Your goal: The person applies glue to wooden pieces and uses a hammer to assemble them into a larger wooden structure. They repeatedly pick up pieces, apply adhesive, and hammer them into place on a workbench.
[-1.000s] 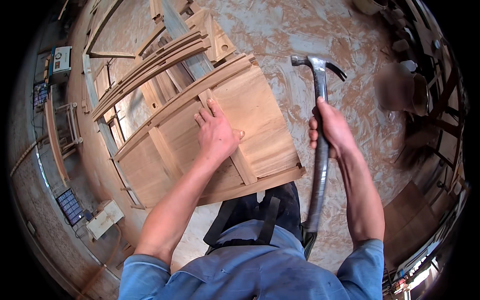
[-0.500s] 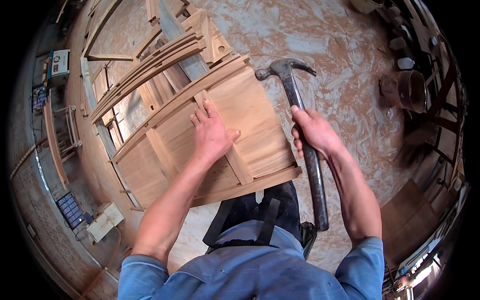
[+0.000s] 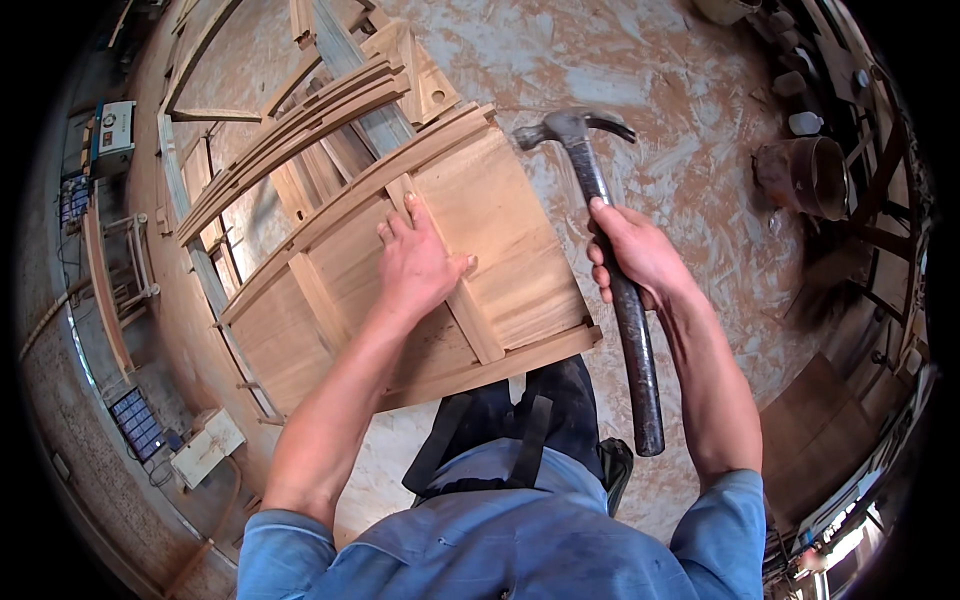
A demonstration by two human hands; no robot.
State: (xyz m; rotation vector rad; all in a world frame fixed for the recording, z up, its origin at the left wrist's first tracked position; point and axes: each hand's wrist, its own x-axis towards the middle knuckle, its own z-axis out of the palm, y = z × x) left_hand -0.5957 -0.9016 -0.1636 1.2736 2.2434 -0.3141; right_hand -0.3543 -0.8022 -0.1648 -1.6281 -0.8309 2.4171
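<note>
In front of me lies a wooden panel frame point(image 3: 520, 230), with thin light boards set between rails and crosspieces. My left hand point(image 3: 415, 265) rests on it beside and over one crosspiece point(image 3: 478, 325), fingers and thumb apart, the index finger along the wood. To the right, my right hand point(image 3: 640, 255) is closed around the dark handle of a claw hammer point(image 3: 628, 340). The hammer's head is up and away from me, just off the panel's right edge, claw to the right and striking face to the left. It does not touch the wood.
Several long wooden strips point(image 3: 300, 145) lie across trestle beams point(image 3: 345, 50) behind the panel. A bucket point(image 3: 790, 175) stands on the floor at the right, near clutter and bottles. At the left are a white machine box point(image 3: 115, 125) and a small white box point(image 3: 208, 445).
The hammer and my right hand have shifted very slightly up and to the right. My left hand stays in the same place on the panel.
</note>
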